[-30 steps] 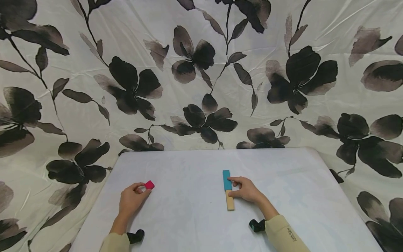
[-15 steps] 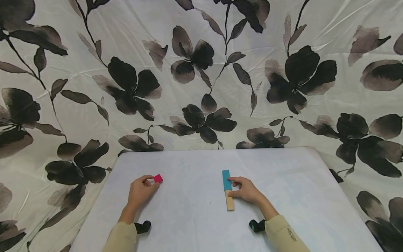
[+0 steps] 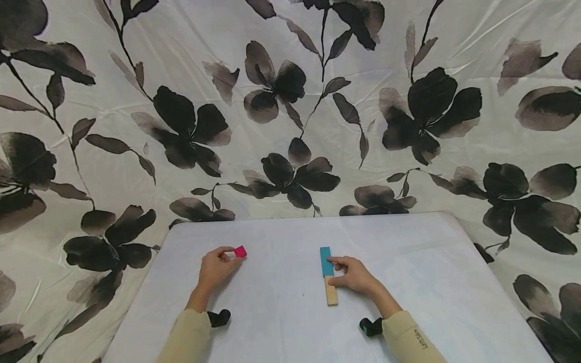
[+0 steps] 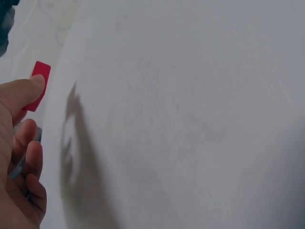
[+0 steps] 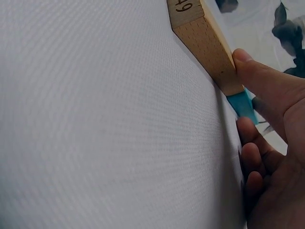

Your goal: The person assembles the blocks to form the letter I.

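The red block (image 3: 240, 251) is on the left, pinched between thumb and forefinger of the left hand (image 3: 214, 267), whose other fingers curl loosely below; it looks lifted off the bench. It should handle as light and stiff, probably painted wood, a little slick but hardly fragile, and best taken by two opposite faces, as here. To its right, well apart, the blue block (image 3: 326, 262) and the plain block (image 3: 332, 295) lie end to end and seem to touch, blue far and plain near, the latter with a dark mark on one end. The right hand (image 3: 356, 275) grips neither: forefinger touching the blue one, thumb against the plain one, with a narrow gap between. Both look just as rigid, and their long sides would give the surest hold. The bench (image 3: 281, 312) is white, covered in fine-textured material. Beyond it and to either side spreads pale cloth (image 3: 354, 151) with dark flowers, creased in places.
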`<action>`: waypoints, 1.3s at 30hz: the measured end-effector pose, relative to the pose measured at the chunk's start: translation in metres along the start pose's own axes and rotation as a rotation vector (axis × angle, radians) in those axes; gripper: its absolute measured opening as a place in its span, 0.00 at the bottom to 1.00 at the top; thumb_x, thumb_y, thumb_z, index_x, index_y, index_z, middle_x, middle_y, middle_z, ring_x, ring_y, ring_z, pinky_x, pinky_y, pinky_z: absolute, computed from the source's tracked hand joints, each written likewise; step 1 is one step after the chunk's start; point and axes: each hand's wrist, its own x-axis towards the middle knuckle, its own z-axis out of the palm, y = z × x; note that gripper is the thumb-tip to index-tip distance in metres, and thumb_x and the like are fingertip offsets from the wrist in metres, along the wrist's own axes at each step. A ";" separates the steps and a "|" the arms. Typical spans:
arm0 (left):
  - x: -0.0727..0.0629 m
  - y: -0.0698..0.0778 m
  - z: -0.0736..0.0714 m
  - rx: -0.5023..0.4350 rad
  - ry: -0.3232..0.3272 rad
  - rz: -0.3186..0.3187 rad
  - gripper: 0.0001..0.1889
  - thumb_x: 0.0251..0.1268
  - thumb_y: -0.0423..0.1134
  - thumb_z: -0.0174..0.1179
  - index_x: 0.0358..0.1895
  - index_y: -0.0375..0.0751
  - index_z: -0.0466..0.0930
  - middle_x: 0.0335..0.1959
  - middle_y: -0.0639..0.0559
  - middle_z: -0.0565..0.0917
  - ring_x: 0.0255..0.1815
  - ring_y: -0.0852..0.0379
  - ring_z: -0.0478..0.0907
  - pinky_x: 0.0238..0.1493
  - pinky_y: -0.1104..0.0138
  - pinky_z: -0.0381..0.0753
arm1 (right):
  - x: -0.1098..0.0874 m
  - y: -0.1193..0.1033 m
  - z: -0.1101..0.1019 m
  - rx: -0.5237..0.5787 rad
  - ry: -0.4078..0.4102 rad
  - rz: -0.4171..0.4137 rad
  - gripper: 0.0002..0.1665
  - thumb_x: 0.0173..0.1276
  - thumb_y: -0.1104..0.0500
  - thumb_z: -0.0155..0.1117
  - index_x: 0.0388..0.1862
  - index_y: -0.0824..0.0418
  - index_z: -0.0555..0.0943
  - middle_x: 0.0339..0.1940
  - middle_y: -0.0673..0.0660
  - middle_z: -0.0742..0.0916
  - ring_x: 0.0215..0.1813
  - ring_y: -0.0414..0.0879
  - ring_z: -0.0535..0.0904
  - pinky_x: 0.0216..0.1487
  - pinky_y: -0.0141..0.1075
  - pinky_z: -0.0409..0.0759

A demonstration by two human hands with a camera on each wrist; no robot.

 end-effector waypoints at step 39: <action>0.030 0.070 0.077 -0.140 -0.187 0.147 0.20 0.51 0.45 0.75 0.47 0.44 0.84 0.22 0.51 0.76 0.27 0.53 0.70 0.29 0.63 0.71 | 0.002 0.006 0.001 -0.050 -0.011 -0.006 0.39 0.56 0.51 0.76 0.66 0.57 0.76 0.36 0.51 0.75 0.37 0.46 0.66 0.37 0.38 0.66</action>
